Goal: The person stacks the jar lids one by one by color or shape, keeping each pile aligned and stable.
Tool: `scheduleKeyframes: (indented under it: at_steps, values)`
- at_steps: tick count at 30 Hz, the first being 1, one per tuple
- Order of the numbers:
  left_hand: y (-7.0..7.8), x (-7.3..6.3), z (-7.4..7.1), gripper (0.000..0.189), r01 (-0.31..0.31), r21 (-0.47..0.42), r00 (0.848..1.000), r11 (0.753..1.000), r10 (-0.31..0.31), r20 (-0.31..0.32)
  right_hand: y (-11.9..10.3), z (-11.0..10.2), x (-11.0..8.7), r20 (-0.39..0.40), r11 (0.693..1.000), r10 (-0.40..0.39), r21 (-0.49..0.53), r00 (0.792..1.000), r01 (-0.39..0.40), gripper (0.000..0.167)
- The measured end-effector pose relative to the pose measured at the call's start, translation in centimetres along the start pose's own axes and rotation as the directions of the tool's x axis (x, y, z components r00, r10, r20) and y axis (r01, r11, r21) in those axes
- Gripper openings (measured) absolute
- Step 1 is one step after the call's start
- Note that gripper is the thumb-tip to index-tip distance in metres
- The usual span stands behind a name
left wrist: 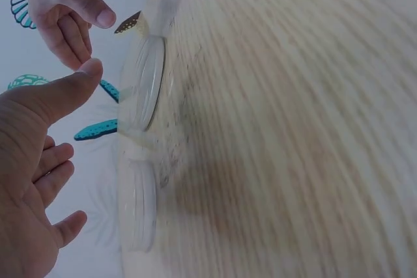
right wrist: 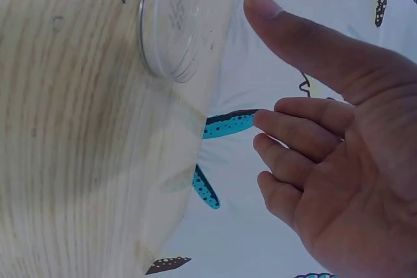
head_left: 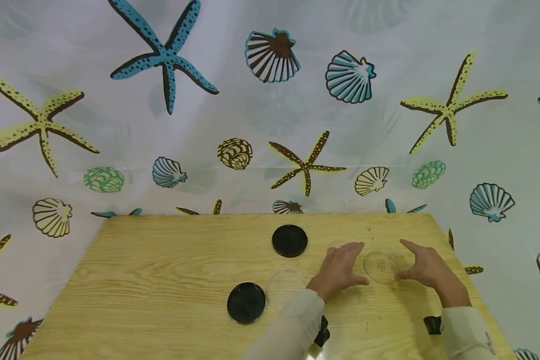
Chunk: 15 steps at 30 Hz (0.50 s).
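A clear round lidded dish, like a petri dish, lies flat on the wooden table between my two hands. To its left is my left hand, fingers spread and thumb apart, holding nothing. My right hand is at the dish's right side, with the thumb near its rim. The right wrist view has the same clear dish on the table beside the raised hand, whose palm is bare. A second clear dish sits near my left hand; from the head it is partly hidden behind that hand.
Two black round discs lie left of my hands. Another clear dish stands beside the nearer disc, partly behind my left sleeve. Beyond the far edge of the wooden table hangs a shell-and-starfish curtain.
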State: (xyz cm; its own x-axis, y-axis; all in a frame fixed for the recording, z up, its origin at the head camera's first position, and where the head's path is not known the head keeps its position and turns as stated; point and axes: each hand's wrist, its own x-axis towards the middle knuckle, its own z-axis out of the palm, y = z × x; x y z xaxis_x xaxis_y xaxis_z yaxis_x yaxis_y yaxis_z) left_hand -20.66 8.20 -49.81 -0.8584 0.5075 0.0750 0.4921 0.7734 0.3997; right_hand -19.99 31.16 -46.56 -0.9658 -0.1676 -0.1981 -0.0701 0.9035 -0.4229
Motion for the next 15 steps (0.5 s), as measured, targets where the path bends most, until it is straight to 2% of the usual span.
scheduleKeyframes:
  at_steps: [8,15]
  values:
    - [0.6,0.7,1.4,0.083,-0.009,0.037,1.0,0.999,0.01,-0.016,0.7,0.7,-0.1,0.035,1.0,0.027,0.01,0.999,-0.027,0.093]
    - [0.6,1.7,2.4,0.08,0.011,0.054,1.0,0.998,-0.01,-0.013,1.3,1.3,0.3,0.032,1.0,-0.003,0.002,0.999,0.003,0.091]
